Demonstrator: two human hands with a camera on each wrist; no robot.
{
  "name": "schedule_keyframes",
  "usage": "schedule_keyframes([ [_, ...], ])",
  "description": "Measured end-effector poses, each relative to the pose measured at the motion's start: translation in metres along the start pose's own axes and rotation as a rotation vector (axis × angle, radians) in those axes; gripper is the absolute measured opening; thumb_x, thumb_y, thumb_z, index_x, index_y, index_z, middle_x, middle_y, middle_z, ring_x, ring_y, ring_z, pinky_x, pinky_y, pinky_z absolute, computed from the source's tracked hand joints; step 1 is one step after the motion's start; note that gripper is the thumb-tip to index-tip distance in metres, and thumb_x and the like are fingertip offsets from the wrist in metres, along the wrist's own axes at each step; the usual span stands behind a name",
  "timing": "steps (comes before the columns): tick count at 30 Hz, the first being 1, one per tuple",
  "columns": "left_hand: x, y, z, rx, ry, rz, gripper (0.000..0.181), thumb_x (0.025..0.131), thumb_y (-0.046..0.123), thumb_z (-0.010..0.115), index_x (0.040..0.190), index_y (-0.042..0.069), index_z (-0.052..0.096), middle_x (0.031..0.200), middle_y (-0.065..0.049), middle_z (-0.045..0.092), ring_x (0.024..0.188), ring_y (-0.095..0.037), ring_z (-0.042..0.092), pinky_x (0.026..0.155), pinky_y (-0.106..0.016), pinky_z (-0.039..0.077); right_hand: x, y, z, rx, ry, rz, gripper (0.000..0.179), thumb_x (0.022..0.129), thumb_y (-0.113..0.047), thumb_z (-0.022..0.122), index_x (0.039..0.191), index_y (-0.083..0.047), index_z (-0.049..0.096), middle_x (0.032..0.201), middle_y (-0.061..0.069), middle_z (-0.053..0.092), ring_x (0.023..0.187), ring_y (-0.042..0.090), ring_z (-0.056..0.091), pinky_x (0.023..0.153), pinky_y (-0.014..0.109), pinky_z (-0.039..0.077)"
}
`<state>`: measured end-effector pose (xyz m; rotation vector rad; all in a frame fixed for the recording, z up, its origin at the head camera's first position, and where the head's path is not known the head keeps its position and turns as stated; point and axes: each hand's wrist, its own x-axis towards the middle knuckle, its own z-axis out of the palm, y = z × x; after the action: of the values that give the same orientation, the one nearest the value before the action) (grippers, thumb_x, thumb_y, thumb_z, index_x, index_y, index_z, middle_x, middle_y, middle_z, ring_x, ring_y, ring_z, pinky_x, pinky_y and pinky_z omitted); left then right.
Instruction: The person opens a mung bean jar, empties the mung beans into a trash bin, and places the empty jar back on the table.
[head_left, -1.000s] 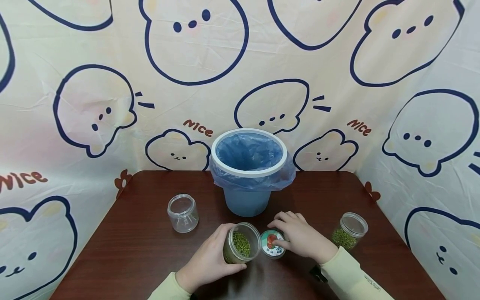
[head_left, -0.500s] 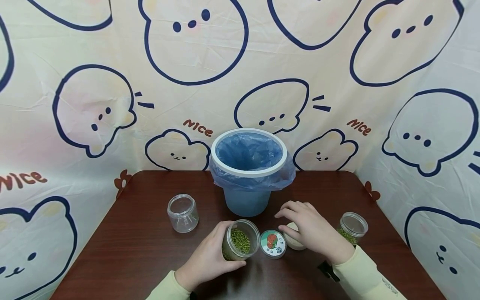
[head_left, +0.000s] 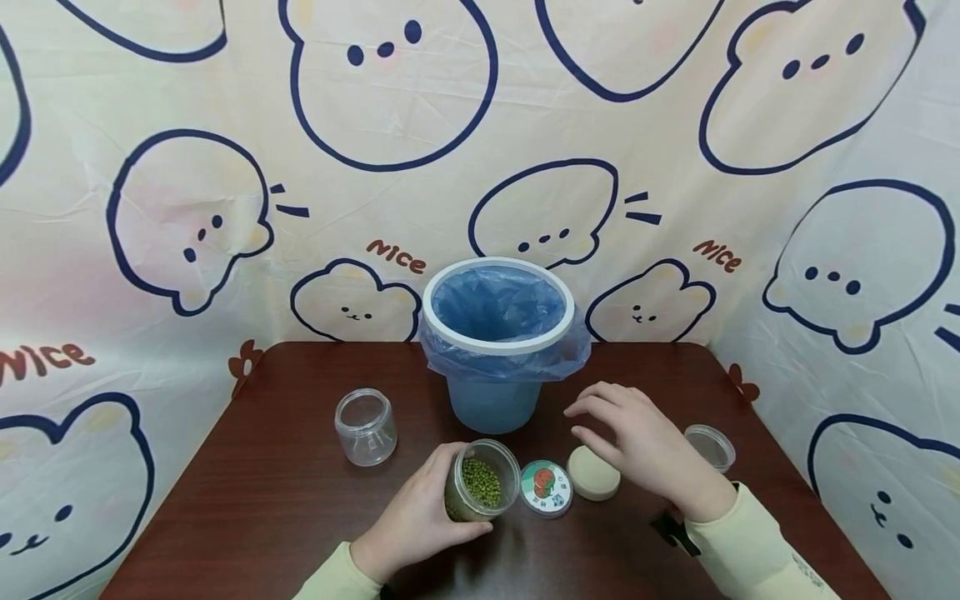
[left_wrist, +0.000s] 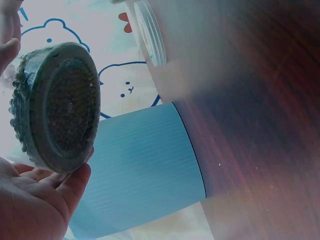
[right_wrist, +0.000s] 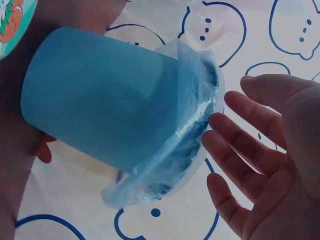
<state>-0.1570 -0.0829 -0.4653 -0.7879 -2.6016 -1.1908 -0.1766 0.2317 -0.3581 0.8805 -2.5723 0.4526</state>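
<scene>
My left hand (head_left: 423, 517) grips a clear jar (head_left: 508, 479) partly filled with small green beans (head_left: 481, 482). The jar leans slightly, and its bean-covered base (left_wrist: 70, 107) shows in the left wrist view, raised off the table. To its right lies a round lid (head_left: 546, 487) with a green rim and a tomato-like picture. Beside that is a plain cream-coloured disc (head_left: 594, 474), apparently another lid. My right hand (head_left: 637, 437) hovers just beyond the disc, its fingers loosely bent and holding nothing; the right wrist view confirms this.
A blue bin (head_left: 495, 404) with a white rim and blue liner stands at the table's back. An uncovered clear jar (head_left: 366, 427) is at the left. Another clear jar (head_left: 709, 448) at the right is mostly hidden behind my right arm.
My right hand has left the printed lid and moved right and away from me, uncovering the cream disc. Its arm now hides more of the right jar. My left hand has barely moved.
</scene>
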Motion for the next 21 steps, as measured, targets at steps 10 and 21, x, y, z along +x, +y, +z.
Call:
schedule_keyframes([
  [10,-0.003,-0.001,0.0,0.03,0.002,-0.001,0.094,0.065,0.035,0.098,0.141,0.017,0.046,0.131,0.005,0.058,0.116,-0.009,0.06,0.098,-0.035,0.054,0.004,0.007,-0.018,-0.057,0.055,-0.055,0.025,0.088,-0.018,0.082,0.111,-0.022,0.073,0.11,-0.008,0.069,0.104,0.014,0.064,0.092,0.047,0.052],
  [21,-0.003,-0.002,0.0,0.037,-0.004,-0.005,0.094,0.066,0.037,0.098,0.142,0.018,0.045,0.132,0.004,0.058,0.117,-0.008,0.059,0.099,-0.034,0.054,0.021,0.026,-0.039,-0.078,0.084,-0.028,0.026,0.089,-0.012,0.08,0.114,-0.018,0.072,0.111,0.0,0.07,0.104,0.022,0.065,0.09,0.05,0.054],
])
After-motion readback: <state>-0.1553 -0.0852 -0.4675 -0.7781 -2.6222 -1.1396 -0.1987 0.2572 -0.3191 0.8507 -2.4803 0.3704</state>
